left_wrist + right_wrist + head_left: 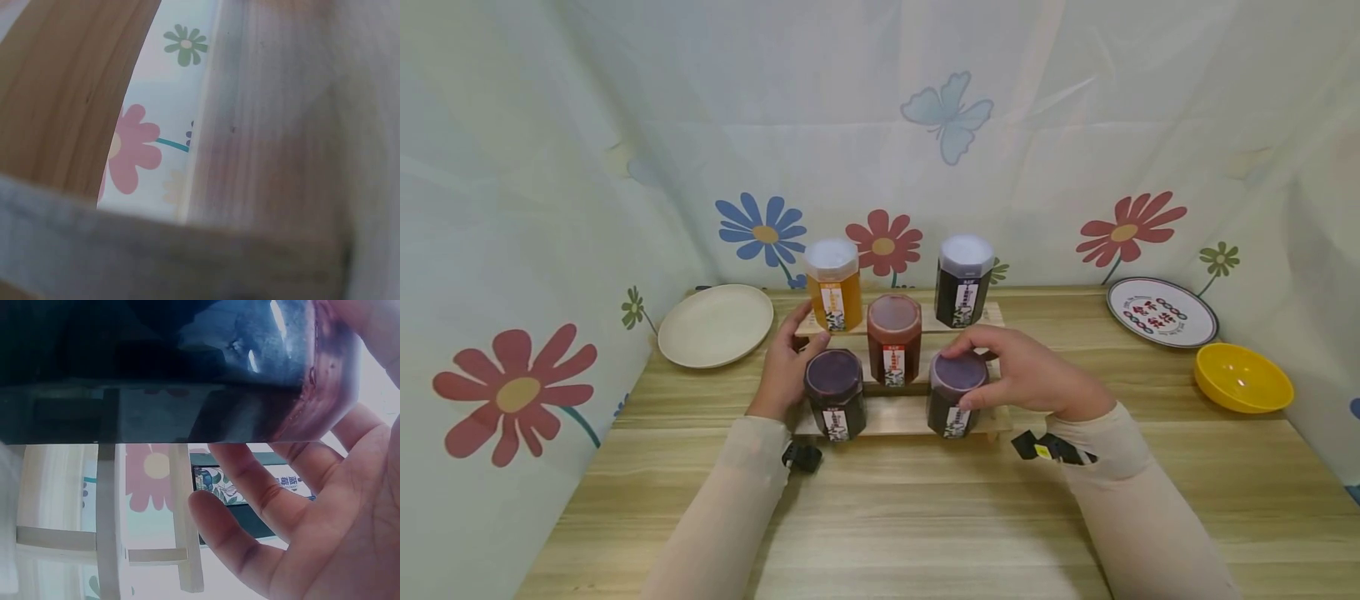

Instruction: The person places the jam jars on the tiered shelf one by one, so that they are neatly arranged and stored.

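A stepped wooden rack bears several faceted jars. My right hand holds the dark purple jar at the front right, thumb on its near side and a finger over the lid. In the right wrist view this jar fills the top, fingers behind it. My left hand grips the rack's left end, beside the front left dark jar and below the amber jar. Close wooden slats fill the left wrist view.
A reddish jar stands on the middle step, a dark jar at the top right. Left of the rack lies a cream plate. A patterned plate and a yellow bowl are at the right. A floral curtain hangs behind.
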`<state>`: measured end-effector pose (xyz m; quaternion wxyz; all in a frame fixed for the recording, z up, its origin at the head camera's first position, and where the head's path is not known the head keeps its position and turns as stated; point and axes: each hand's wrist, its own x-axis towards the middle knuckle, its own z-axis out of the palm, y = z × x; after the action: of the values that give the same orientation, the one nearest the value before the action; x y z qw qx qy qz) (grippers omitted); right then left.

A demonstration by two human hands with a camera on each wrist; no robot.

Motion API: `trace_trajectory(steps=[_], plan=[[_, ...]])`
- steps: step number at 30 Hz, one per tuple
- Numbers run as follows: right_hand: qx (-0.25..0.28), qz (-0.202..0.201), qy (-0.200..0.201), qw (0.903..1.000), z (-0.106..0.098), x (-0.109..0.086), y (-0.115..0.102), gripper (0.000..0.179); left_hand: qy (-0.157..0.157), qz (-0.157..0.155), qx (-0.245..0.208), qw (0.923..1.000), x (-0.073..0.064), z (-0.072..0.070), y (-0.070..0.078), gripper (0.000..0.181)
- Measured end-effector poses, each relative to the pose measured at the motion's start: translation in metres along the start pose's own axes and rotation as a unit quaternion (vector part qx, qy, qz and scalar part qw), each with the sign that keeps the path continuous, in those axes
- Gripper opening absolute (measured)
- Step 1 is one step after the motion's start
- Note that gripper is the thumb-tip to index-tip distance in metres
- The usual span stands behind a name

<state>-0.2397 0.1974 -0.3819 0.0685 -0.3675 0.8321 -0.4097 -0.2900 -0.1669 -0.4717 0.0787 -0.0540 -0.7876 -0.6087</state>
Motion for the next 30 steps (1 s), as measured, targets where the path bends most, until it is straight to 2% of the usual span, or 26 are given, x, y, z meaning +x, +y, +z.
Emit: trace_trajectory(steps=[5, 12, 14, 20, 27, 30], plan=[[-0.019, -0.016, 0.006, 0.9997, 0.001, 0.001, 0.001, 0.052, -0.002, -0.004, 0.002, 1.0, 0.001, 0.0, -0.001, 0.065], [-0.011, -0.022, 0.007, 0.9997, 0.004, 0.003, 0.002, 0.052, -0.009, -0.016, 0.0, 0.9998, 0.003, 0.0, 0.001, 0.067], [-0.009, -0.018, 0.007, 0.9998, 0.005, 0.004, 0.002, 0.052, -0.012, -0.02, 0.002, 0.9997, 0.001, -0.001, 0.005, 0.068], [-0.004, -0.014, 0.008, 0.9999, 0.007, 0.005, 0.003, 0.053, -0.018, -0.021, 0.005, 0.9996, -0.013, -0.001, 0.031, 0.067], [0.001, -0.017, 0.01, 0.9998, 0.009, 0.006, 0.005, 0.053, -0.003, 0.004, 0.007, 1.0, 0.001, -0.001, -0.001, 0.066], [0.001, -0.021, 0.011, 0.9997, 0.009, 0.006, 0.005, 0.053, 0.0, 0.004, 0.009, 1.0, 0.001, 0.0, 0.0, 0.066]])
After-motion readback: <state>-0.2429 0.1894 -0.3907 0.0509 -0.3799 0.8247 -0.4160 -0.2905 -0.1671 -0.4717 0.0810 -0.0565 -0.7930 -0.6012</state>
